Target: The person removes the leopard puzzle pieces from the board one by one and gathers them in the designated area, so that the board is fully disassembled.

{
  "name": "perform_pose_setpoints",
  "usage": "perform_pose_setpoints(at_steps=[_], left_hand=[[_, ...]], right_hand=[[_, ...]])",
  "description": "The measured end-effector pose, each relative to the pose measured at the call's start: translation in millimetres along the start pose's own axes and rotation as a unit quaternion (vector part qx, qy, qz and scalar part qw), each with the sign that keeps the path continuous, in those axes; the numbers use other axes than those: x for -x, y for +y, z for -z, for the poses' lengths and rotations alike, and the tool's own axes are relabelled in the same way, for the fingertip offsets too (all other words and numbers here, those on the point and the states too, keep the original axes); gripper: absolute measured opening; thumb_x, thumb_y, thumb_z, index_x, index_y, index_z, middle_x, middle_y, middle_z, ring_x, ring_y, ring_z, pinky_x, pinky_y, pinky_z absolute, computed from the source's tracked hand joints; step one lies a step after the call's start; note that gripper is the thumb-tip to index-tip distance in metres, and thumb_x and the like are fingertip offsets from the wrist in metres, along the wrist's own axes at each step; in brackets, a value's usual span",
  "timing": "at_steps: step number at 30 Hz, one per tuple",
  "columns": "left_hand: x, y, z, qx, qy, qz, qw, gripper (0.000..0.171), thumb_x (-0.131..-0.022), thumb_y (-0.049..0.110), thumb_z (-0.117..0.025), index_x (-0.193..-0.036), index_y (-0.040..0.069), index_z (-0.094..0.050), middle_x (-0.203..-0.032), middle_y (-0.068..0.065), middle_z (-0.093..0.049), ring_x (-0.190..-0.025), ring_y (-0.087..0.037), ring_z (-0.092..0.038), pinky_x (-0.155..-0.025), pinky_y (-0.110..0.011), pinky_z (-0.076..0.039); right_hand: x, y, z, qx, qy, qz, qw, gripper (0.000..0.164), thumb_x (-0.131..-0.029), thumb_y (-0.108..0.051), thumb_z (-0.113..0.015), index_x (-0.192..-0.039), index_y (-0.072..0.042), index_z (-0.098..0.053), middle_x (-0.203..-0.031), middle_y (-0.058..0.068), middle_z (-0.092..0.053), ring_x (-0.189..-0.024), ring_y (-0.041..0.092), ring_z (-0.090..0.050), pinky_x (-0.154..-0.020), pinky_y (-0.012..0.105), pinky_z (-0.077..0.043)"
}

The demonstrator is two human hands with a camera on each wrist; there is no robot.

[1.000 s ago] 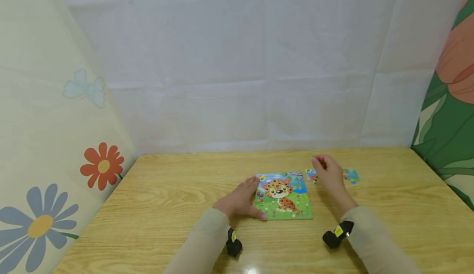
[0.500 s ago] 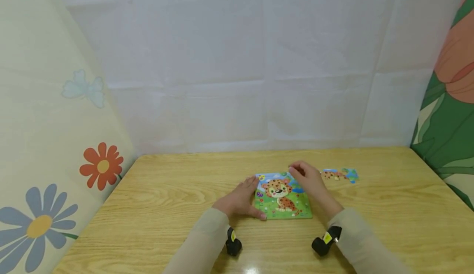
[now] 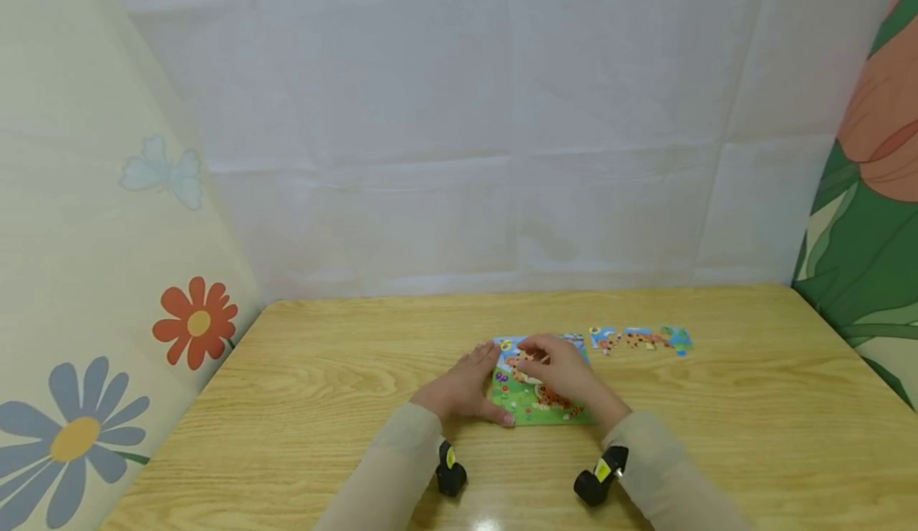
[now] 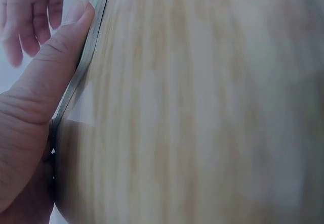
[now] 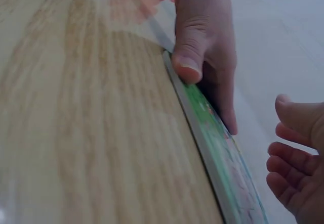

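A square picture puzzle (image 3: 512, 403) with a cartoon leopard on green and blue lies flat on the wooden table. My left hand (image 3: 466, 383) rests along its left side, fingers spread and fairly straight, the thumb on the near left corner. In the right wrist view, the left thumb (image 5: 188, 67) presses at the board's edge. Over the puzzle's upper part hovers my right hand (image 3: 562, 367), its fingers loosely bent. The right wrist view shows a gap between its thumb and fingers with nothing in it. That hand covers part of the leopard's face.
Several loose puzzle pieces (image 3: 641, 340) lie in a row right of the board, near its far corner. A white cloth (image 3: 402, 196) hangs behind the table (image 3: 344, 355). Printed flower panels stand at left and right.
My right hand has moved left, from above the loose pieces to over the puzzle, uncovering the row of pieces. The left hand has stayed at the board's left side.
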State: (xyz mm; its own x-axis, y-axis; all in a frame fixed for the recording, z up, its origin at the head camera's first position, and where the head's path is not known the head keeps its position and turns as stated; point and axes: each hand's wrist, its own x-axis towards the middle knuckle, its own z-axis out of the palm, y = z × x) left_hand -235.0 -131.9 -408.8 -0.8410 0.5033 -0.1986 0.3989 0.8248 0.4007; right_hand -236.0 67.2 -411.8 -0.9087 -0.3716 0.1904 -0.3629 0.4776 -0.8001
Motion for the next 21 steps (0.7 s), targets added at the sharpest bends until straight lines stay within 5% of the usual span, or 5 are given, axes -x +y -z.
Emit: perform_pose_setpoints(at_steps=[6, 15, 21], left_hand=[[0.0, 0.2, -0.6, -0.001, -0.005, 0.002, 1.0, 0.116, -0.067, 0.055, -0.075, -0.148, 0.002, -0.01, -0.155, -0.013, -0.008, -0.143, -0.027, -0.006, -0.116, -0.044, -0.01], [0.0, 0.2, 0.5, 0.006, -0.007, 0.004, 0.9999, 0.116, -0.067, 0.054, -0.075, -0.148, 0.002, -0.011, -0.155, -0.013, -0.008, -0.143, -0.027, -0.006, -0.116, -0.045, -0.011], [0.5, -0.9, -0.6, 0.0, -0.007, 0.001, 1.0, 0.115, -0.068, 0.054, -0.075, -0.148, 0.001, -0.011, -0.155, -0.015, -0.008, -0.143, -0.028, -0.006, -0.116, -0.045, -0.011]], right_hand=[[-2, 0, -7, 0.032, -0.023, 0.008, 0.999, 0.034, -0.086, -0.018, -0.066, -0.116, -0.002, -0.061, -0.106, 0.011, -0.062, -0.094, 0.024, -0.058, -0.08, 0.04, -0.051], [-9, 5, -10, 0.074, -0.037, 0.02, 0.996, 0.03, -0.082, -0.02, -0.071, -0.107, -0.005, -0.066, -0.092, 0.003, -0.062, -0.079, 0.013, -0.05, -0.07, 0.03, -0.045], [-12, 5, -15, 0.093, -0.037, 0.006, 0.995, 0.027, -0.078, -0.018, -0.074, -0.102, -0.007, -0.067, -0.096, 0.002, -0.064, -0.085, 0.014, -0.053, -0.078, 0.035, -0.047]])
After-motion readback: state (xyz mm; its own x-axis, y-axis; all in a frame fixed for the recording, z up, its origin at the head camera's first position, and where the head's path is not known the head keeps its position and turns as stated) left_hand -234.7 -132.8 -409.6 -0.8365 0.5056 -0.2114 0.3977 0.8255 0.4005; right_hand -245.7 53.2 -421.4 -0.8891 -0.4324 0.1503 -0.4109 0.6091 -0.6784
